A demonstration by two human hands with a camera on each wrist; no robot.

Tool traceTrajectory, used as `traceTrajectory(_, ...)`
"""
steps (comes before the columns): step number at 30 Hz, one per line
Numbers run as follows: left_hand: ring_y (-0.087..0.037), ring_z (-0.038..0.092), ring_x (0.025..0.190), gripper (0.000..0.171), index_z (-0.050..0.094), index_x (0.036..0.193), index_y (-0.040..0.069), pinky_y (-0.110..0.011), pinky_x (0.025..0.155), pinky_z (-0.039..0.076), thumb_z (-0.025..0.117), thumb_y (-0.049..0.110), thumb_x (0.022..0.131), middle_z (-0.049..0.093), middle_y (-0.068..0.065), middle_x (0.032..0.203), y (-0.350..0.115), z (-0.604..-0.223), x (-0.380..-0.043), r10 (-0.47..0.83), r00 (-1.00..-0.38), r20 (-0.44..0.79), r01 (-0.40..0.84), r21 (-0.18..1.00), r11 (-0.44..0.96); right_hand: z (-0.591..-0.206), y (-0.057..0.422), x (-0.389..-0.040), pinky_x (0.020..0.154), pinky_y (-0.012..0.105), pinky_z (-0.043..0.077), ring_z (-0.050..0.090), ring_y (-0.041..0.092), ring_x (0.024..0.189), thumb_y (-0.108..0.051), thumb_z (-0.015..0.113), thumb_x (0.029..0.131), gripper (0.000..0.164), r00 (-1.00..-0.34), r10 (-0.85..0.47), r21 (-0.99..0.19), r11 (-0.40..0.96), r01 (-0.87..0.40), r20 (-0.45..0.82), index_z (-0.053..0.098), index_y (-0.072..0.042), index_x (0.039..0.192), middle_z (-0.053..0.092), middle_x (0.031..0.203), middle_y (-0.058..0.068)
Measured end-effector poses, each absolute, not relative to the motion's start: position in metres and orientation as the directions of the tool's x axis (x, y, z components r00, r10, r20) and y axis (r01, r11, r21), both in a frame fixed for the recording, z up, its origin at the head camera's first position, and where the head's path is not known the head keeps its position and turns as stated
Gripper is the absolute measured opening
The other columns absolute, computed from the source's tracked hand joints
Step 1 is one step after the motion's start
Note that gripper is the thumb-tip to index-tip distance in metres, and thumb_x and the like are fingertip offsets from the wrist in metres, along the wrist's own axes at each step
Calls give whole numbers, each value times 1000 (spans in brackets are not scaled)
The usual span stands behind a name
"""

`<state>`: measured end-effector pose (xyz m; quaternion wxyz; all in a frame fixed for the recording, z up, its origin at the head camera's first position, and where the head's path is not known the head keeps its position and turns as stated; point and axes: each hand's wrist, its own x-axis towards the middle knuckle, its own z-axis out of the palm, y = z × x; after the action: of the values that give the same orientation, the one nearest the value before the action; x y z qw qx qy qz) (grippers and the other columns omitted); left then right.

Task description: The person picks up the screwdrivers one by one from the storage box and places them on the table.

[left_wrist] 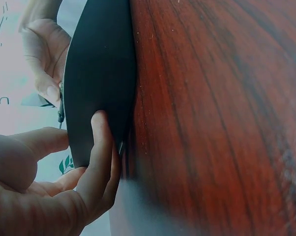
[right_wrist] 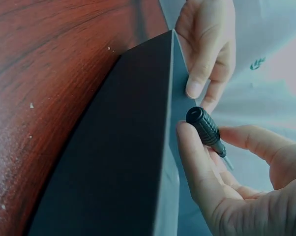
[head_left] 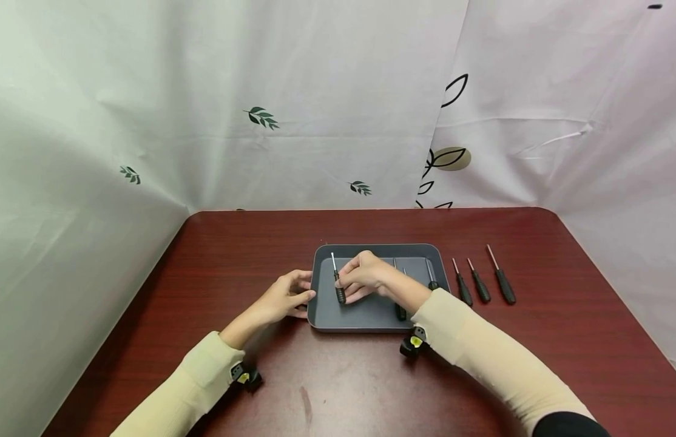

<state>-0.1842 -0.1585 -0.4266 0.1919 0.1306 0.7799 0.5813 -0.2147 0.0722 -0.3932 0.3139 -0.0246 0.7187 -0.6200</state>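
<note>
A small screwdriver (head_left: 340, 294) with a ribbed black handle is pinched between the thumb and fingers of my right hand (head_left: 365, 276), over the left part of a grey rectangular tray (head_left: 365, 323). Its metal shaft points away from me. In the right wrist view the handle end of the screwdriver (right_wrist: 203, 120) faces the camera, beside the tray wall (right_wrist: 103, 137). My left hand (head_left: 283, 297) holds the tray's left side. Seen from the left wrist, fingers (left_wrist: 100, 132) press the outer wall while the thumb sits at the rim.
More screwdrivers lie in the tray's right part, among them one with a black handle (head_left: 400, 312) and another (head_left: 432, 284), partly hidden by my right arm. Right of the tray, three screwdrivers lie side by side on the reddish wooden table (head_left: 250, 243); the rightmost screwdriver (head_left: 504, 287) is longest.
</note>
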Motion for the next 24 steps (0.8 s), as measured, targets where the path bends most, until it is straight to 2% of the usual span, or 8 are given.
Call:
traceTrajectory(12,-25,64,93,51,35,144,-14,-42,70,63,57,0,100,52,-29,119,-159,-427,-184,427,-890,-159,-31,956,291,-391,85,-215,68,41,63,70,22,64,7,73,86,23,-807,-426,-912,204,355,-410,63,11,106,71,84,18)
traceTrajectory(24,-27,65,94,51,35,144,-12,-41,71,63,58,1,100,52,-28,120,-159,-426,-184,427,-890,-159,-26,953,301,-385,98,-217,73,43,62,70,24,69,5,72,87,25,-809,-438,-920,197,339,-392,60,11,108,72,91,17)
